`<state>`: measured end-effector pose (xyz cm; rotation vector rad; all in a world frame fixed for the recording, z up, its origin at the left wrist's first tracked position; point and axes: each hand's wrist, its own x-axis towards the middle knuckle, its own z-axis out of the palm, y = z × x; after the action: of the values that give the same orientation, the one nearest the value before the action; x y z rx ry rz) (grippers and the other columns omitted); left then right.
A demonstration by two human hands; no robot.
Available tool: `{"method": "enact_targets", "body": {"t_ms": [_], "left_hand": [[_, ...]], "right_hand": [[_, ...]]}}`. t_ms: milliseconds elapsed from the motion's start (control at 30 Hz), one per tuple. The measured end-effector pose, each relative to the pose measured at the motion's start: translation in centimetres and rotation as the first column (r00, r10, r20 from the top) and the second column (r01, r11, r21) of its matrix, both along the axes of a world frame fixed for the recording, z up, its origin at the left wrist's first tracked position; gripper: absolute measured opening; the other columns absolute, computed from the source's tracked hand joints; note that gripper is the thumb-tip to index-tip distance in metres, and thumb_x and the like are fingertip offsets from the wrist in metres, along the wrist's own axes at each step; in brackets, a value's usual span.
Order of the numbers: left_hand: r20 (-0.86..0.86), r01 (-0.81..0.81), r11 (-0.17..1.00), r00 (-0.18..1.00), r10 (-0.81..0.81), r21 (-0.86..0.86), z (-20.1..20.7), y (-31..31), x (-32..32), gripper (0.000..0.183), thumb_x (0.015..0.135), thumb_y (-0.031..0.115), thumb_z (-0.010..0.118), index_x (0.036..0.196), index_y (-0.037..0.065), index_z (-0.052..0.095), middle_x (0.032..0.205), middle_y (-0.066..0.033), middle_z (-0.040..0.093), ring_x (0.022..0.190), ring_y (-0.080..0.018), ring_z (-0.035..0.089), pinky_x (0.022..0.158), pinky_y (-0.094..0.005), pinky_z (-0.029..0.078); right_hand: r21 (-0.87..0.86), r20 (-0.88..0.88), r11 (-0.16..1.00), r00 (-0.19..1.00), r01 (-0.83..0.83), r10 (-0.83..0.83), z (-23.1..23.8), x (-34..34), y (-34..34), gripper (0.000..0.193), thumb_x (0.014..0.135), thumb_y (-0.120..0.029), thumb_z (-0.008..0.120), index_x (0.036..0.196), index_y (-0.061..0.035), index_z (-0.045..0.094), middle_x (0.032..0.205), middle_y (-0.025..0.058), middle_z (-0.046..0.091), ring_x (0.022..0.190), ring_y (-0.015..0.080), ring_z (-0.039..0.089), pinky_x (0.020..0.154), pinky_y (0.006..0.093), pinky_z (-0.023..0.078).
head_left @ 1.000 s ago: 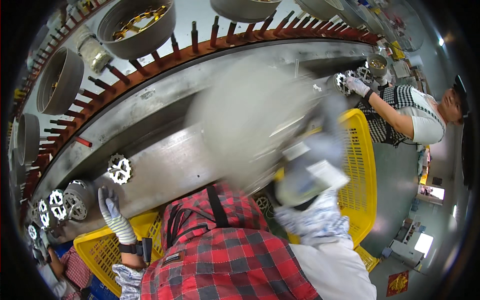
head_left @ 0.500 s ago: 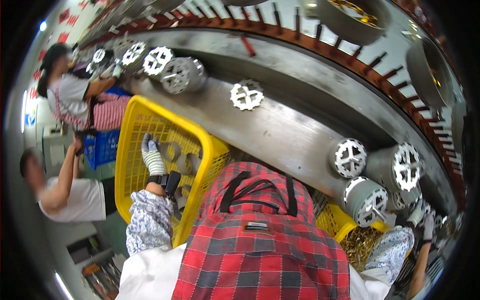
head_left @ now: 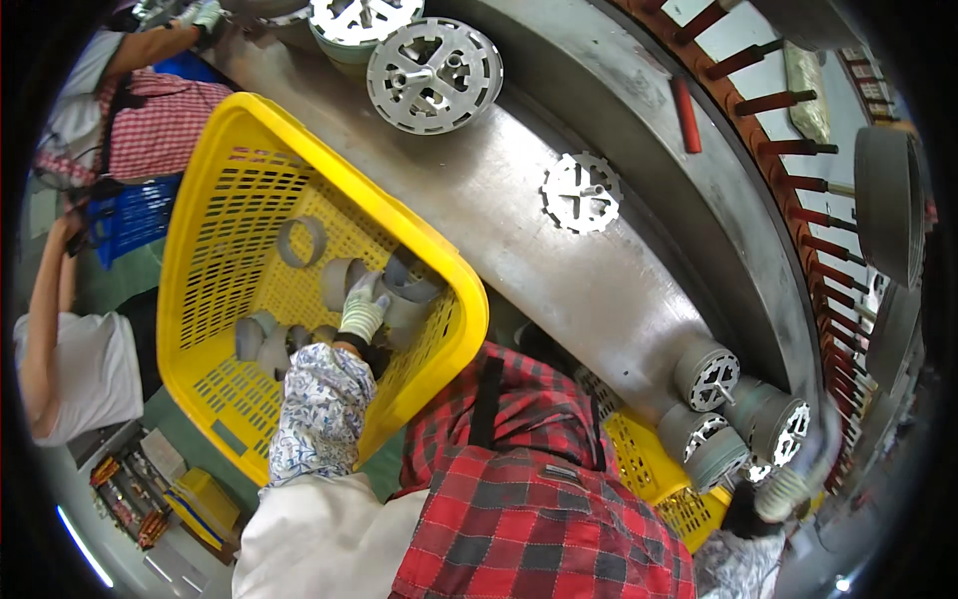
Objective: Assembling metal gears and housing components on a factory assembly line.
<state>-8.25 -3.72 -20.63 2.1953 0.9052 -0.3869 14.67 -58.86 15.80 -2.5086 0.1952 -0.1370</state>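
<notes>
Several loose grey rings [head_left: 301, 242] in yellow basket [head_left: 474, 299]. Gloved left hand [head_left: 361, 309] among them, fingers partly curled at one ring [head_left: 337, 286]; whether closed on it, cannot tell. Right hand [head_left: 782, 495] blurred, grip unreadable, near grey cylinders [head_left: 720, 461] on metal bench [head_left: 554, 275]. Slotted silver disc [head_left: 569, 202] lies well apart.

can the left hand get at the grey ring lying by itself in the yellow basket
Probably yes: the left hand is inside the yellow basket, among other grey rings, and the lone grey ring lies nearby, with nothing visibly covering it.
</notes>
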Motion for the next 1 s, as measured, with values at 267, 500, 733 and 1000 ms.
{"method": "enact_targets", "body": {"t_ms": [267, 500, 733, 1000], "left_hand": [[-0.437, 0.692, 0.719, 0.628, -0.644, -0.064, -6.0, 1.5, 0.9, 0.043, 0.082, 0.036, 0.064, 0.115, 0.009, 0.061, 0.116, -0.0181, 0.06, 0.113, -0.0345, 0.052, 0.107, -0.0441, 0.03], [0.266, -0.572, 0.659, 0.622, 0.737, -0.488, 9.2, 3.9, -1.5, 0.047, 0.092, 0.03, 0.06, 0.127, 0.001, 0.05, 0.112, -0.0106, 0.06, 0.099, -0.0205, 0.056, 0.086, -0.0322, 0.045], [0.458, -0.264, 0.622, 0.482, 0.747, -0.737, 25.8, -2.8, 5.3, 0.036, 0.093, 0.037, 0.057, 0.111, 0.006, 0.055, 0.071, 0.0022, 0.051, 0.061, -0.0078, 0.048, 0.062, -0.0257, 0.046], [-0.454, -0.437, -0.17, 0.705, 0.545, -0.883, 11.5, -26.5, 17.3, 0.026, 0.093, 0.035, 0.057, 0.095, 0.01, 0.059, 0.07, -0.0032, 0.053, 0.063, -0.019, 0.052, 0.071, -0.0447, 0.056]], "right_hand": [[-0.076, -0.185, 0.779, 0.777, -0.622, 0.602, -23.8, 8.8, 24.8, 0.061, 0.078, -0.033, 0.066, 0.129, -0.0039, 0.049, 0.118, 0.0232, 0.053, 0.107, 0.0415, 0.051, 0.093, 0.0469, 0.041], [-0.099, -0.109, 0.865, 0.87, -0.492, 0.481, -28.9, 9.6, 27.6, 0.026, 0.084, -0.033, 0.062, 0.097, -0.0109, 0.068, 0.107, 0.0205, 0.06, 0.098, 0.0403, 0.055, 0.086, 0.0478, 0.044], [0.219, 0.32, 0.841, 0.85, -0.495, 0.418, -25.0, 4.1, 20.2, 0.023, 0.088, -0.025, 0.057, 0.083, -0.003, 0.058, 0.126, 0.024, 0.053, 0.121, 0.0413, 0.045, 0.101, 0.0486, 0.036], [0.758, 0.18, 0.653, 0.965, -0.013, -0.19, -16.1, -5.2, 6.1, 0.039, 0.094, -0.023, 0.054, 0.122, 0.0043, 0.05, 0.124, 0.0155, 0.056, 0.11, 0.0209, 0.056, 0.094, 0.0345, 0.046]]}}
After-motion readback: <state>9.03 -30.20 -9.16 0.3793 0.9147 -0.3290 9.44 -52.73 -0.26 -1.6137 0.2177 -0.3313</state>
